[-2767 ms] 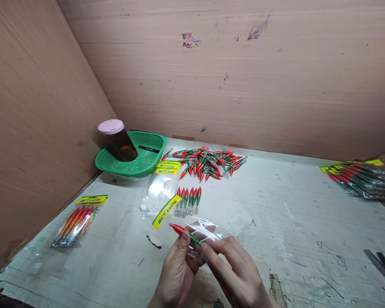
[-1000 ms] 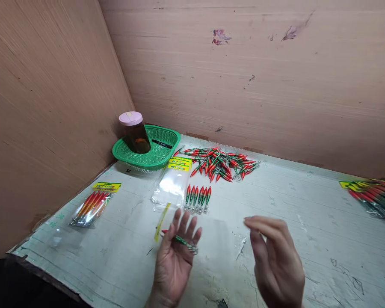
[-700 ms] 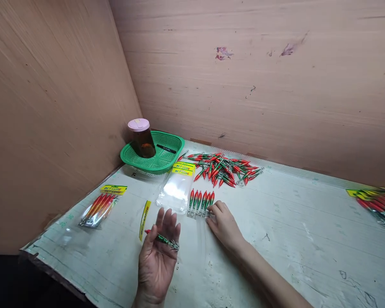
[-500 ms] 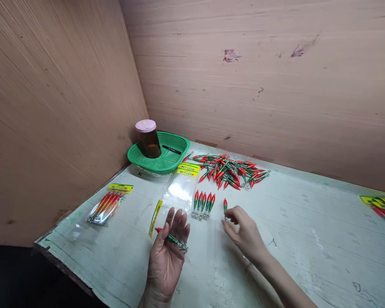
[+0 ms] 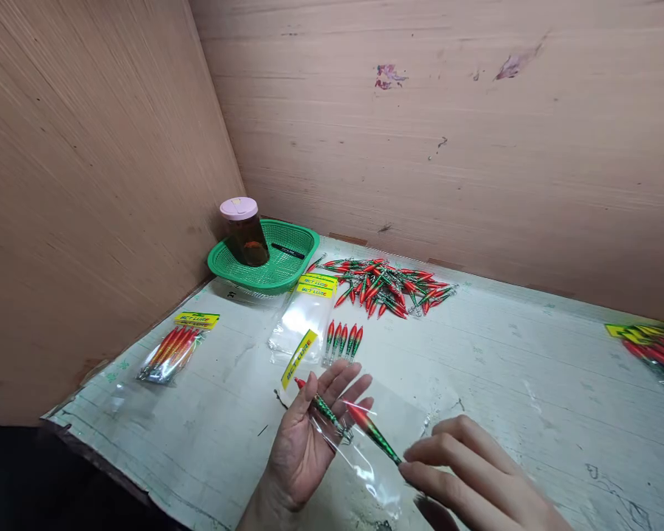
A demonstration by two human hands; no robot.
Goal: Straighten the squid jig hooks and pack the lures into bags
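My left hand (image 5: 310, 442), palm up, has its thumb over a clear plastic bag (image 5: 373, 483) with a yellow BCT LURE header (image 5: 299, 359). A red-and-green fishing lure (image 5: 324, 408) with hooks lies across that palm, seemingly inside the bag. A second fishing lure (image 5: 373, 433) is pinched at its tail by my right hand (image 5: 465, 472), its red nose pointing at the left palm and over the bag. Just beyond the left fingers, several matching lures (image 5: 344, 339) lie side by side in a row.
Behind the row is a heap of red-green lures (image 5: 387, 287). A stack of header bags (image 5: 304, 313) lies beside a green basket (image 5: 288, 273) holding a lidded cup (image 5: 246, 236) and a black pen. Packed lures lie at left (image 5: 171, 354) and far right (image 5: 653, 354). Wooden panels stand behind and left.
My right hand has taken the lure that lay right of the row and brought it near, towards the left hand. My left hand and bag have shifted slightly right.
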